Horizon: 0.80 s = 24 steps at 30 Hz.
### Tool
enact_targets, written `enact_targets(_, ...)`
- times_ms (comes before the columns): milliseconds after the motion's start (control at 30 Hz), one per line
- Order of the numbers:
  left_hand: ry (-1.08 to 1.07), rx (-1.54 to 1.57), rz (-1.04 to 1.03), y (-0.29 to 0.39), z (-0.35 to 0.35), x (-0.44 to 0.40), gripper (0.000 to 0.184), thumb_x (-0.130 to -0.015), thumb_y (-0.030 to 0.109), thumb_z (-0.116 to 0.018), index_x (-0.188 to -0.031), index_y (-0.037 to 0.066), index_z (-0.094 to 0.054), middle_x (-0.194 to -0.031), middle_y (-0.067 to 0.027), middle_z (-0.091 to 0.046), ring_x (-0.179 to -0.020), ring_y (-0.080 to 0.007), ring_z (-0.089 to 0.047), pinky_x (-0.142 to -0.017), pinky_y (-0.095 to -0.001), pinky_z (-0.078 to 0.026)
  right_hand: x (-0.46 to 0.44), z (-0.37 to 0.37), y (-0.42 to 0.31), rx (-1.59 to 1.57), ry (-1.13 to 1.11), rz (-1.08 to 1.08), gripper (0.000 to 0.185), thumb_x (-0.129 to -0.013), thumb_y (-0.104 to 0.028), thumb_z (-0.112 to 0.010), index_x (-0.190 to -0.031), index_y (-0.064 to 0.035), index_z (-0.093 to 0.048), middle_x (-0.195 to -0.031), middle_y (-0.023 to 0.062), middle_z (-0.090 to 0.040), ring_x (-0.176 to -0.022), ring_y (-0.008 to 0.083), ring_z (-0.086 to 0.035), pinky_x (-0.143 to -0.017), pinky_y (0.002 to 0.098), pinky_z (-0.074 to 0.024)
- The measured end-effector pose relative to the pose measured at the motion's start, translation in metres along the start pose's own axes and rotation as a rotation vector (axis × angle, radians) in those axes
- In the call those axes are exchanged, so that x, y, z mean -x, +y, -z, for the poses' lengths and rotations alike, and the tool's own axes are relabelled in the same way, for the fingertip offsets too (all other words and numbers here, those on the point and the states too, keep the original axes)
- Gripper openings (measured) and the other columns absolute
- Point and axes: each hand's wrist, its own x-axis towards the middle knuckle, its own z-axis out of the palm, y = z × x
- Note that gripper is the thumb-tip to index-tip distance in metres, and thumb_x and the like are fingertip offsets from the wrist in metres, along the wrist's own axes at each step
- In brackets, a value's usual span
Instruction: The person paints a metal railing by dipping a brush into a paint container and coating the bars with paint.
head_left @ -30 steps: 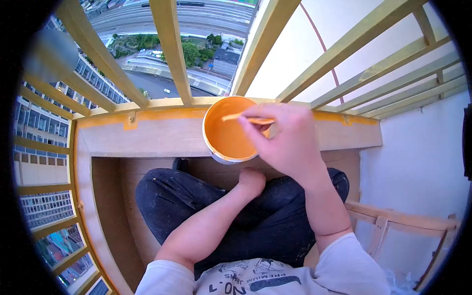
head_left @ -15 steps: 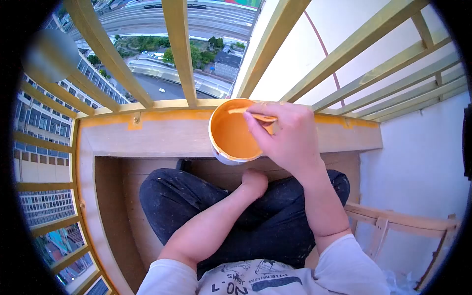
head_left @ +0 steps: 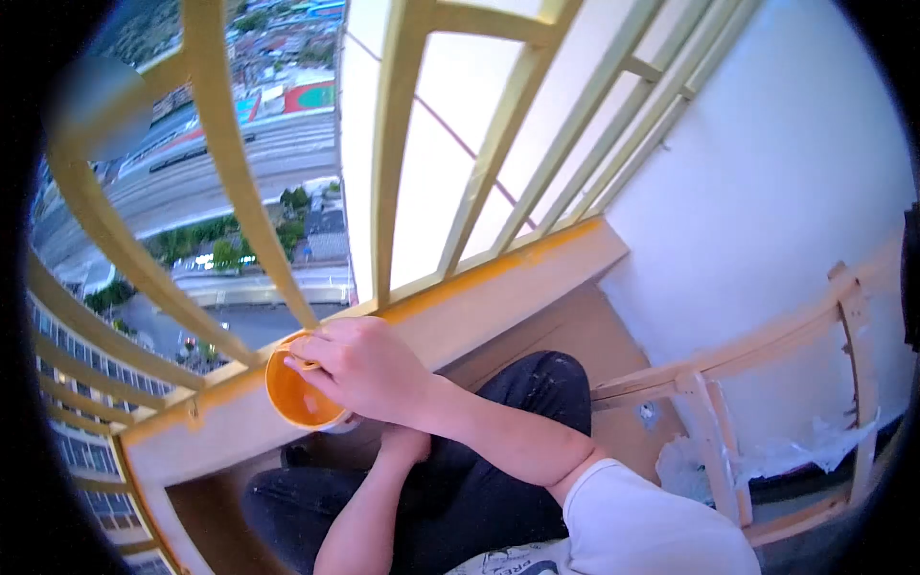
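Before the ledge [head_left: 218,433], has the paint tub [head_left: 282,393] in the frame's lower left, likely for easy reach. Pinches an orange-coated tool [head_left: 309,365] over its mouth with the right hand [head_left: 372,370], probably to catch drips. Cannot tell the grip of the left hand [head_left: 406,445], fingers hidden, perhaps steadying the tub.

And the right hand [head_left: 374,369] blocks the right-hand stretch of the paint bucket [head_left: 281,383], swallowing most of the orange-smeared tool [head_left: 309,365] too: brush or stick, can't call it! Below, the left hand [head_left: 406,443] has its fingers out of sight, and its forearm [head_left: 359,527] is chopped by the bottom edge, which slices the T-shirt print [head_left: 522,562] as well. Up left, a pale round blur [head_left: 101,110] defies naming; far right, a dark object [head_left: 910,278] is cropped beyond recognition. White specks [head_left: 213,261] way down there? Too tiny!
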Motion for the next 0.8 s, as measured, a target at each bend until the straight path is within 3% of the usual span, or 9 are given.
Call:
enact_targets(67,-0.405,-0.094,0.106,0.015,0.029,0.003,0.041,-0.085,0.011,-0.059,-0.126,0.007,-0.062,-0.128,-0.0177,-0.062,-0.119,-0.0317,-0.060,-0.098,-0.0466,-0.049,0.007,0.038,-0.007,0.016,0.140,0.029,0.015,-0.088,-0.016,-0.068,-0.096,-0.0049,-0.072,-0.083,0.0110,-0.071,-0.075,0.0252,-0.068,-0.068,0.0352,-0.0553)
enact_targets(167,-0.473,-0.155,0.134,0.005,0.011,0.001,0.026,-0.082,0.011,-0.060,-0.104,0.006,-0.073,-0.114,-0.0169,-0.069,-0.107,-0.0317,-0.067,-0.089,-0.0437,-0.054,0.038,0.091,0.002,0.205,0.409,0.021,0.010,-0.087,-0.011,-0.069,-0.095,-0.0060,-0.075,-0.085,0.0122,-0.072,-0.075,0.0243,-0.069,-0.066,0.0331,-0.0556)
enact_targets(233,-0.499,-0.135,0.149,0.008,0.015,0.000,0.025,-0.082,0.012,-0.060,-0.102,0.006,-0.073,-0.112,-0.0165,-0.070,-0.105,-0.0320,-0.067,-0.088,-0.0438,-0.054,0.050,0.125,0.018,0.305,0.428,-0.085,0.012,-0.089,-0.009,-0.067,-0.099,-0.0053,-0.074,-0.087,0.0142,-0.072,-0.076,0.0244,-0.070,-0.068,0.0337,-0.0550)
enact_targets(333,-0.393,-0.140,0.107,0.001,-0.002,0.003,0.023,-0.082,0.013,-0.059,-0.098,0.008,-0.075,-0.107,-0.0165,-0.071,-0.101,-0.0326,-0.069,-0.086,-0.0437,-0.054,0.029,0.155,0.043,0.591,0.262,-0.017,0.012,-0.089,-0.011,-0.065,-0.098,-0.0026,-0.069,-0.082,0.0152,-0.070,-0.073,0.0284,-0.068,-0.066,0.0359,-0.0533)
enact_targets(400,-0.457,-0.164,0.120,0.005,0.009,0.001,0.022,-0.083,0.013,-0.059,-0.098,0.007,-0.075,-0.106,-0.0168,-0.071,-0.101,-0.0324,-0.069,-0.086,-0.0435,-0.054,0.010,0.159,0.051,0.652,0.155,-0.037,0.012,-0.090,-0.012,-0.065,-0.096,-0.0019,-0.068,-0.081,0.0154,-0.069,-0.072,0.0298,-0.068,-0.065,0.0369,-0.0526)
enact_targets(467,-0.441,-0.134,0.136,0.004,0.008,0.002,0.023,-0.083,0.013,-0.059,-0.098,0.008,-0.075,-0.106,-0.0167,-0.071,-0.101,-0.0318,-0.068,-0.086,-0.0431,-0.054,-0.008,0.158,0.064,0.959,-0.050,-0.052,0.013,-0.090,-0.016,-0.064,-0.091,-0.0025,-0.067,-0.078,0.0158,-0.068,-0.070,0.0314,-0.066,-0.063,0.0393,-0.0515)
enact_targets(600,-0.377,-0.134,0.146,0.003,0.001,0.002,0.022,-0.084,0.013,-0.059,-0.098,0.008,-0.075,-0.107,-0.0156,-0.071,-0.102,-0.0300,-0.069,-0.085,-0.0422,-0.055,-0.037,0.174,0.036,0.981,0.037,0.072,0.014,-0.090,-0.017,-0.063,-0.088,-0.0035,-0.066,-0.075,0.0168,-0.066,-0.068,0.0320,-0.066,-0.063,0.0418,-0.0511)
enact_targets(667,-0.366,-0.130,0.143,0.007,0.007,0.005,0.022,-0.083,0.014,-0.060,-0.096,0.009,-0.076,-0.106,-0.0147,-0.072,-0.100,-0.0300,-0.069,-0.085,-0.0414,-0.054,-0.038,0.165,0.041,0.837,-0.177,0.003,0.014,-0.091,-0.017,-0.063,-0.088,-0.0042,-0.067,-0.071,0.0172,-0.065,-0.067,0.0324,-0.066,-0.063,0.0425,-0.0514)
enact_targets(800,-0.377,-0.077,0.166,0.008,0.007,0.005,0.022,-0.084,0.017,-0.059,-0.095,0.010,-0.076,-0.106,-0.0137,-0.072,-0.101,-0.0302,-0.068,-0.086,-0.0410,-0.053,-0.036,0.150,0.071,1.005,-0.240,-0.008,0.014,-0.089,-0.015,-0.063,-0.083,-0.0028,-0.064,-0.069,0.0176,-0.064,-0.065,0.0340,-0.065,-0.062,0.0438,-0.0504)
